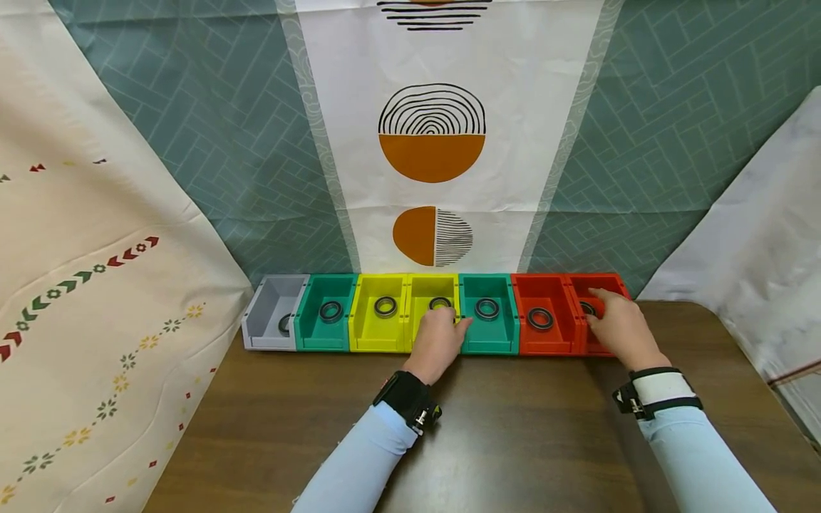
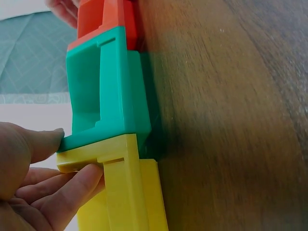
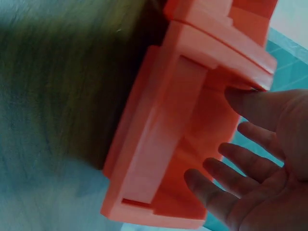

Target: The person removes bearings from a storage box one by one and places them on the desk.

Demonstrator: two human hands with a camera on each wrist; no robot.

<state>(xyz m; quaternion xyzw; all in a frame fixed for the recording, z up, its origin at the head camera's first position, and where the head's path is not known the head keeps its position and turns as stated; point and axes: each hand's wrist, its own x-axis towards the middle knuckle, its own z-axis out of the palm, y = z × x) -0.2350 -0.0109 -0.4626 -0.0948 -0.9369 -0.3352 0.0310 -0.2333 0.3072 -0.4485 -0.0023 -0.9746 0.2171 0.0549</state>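
My left hand [image 1: 438, 343] is at the right-hand yellow bin [image 1: 420, 298], its thumb on the green side of the shared wall and its fingers inside the yellow bin, pinching that wall. A dark ring-shaped bearing [image 1: 440, 303] lies just beyond the fingers. My right hand [image 1: 621, 329] reaches into the end red bin [image 3: 166, 130], fingers spread and fairly straight, thumb near the bin's left wall. Another bearing [image 1: 587, 308] shows partly beside that thumb. Nothing shows between the right fingers in the right wrist view.
Other bins stand joined in the row: grey [image 1: 274, 296], green [image 1: 330, 335], yellow [image 1: 378, 335], green [image 1: 487, 338] and red [image 1: 541, 342], each with a bearing inside. The wooden table [image 1: 500, 442] lies in front, a patterned cloth [image 1: 430, 235] behind.
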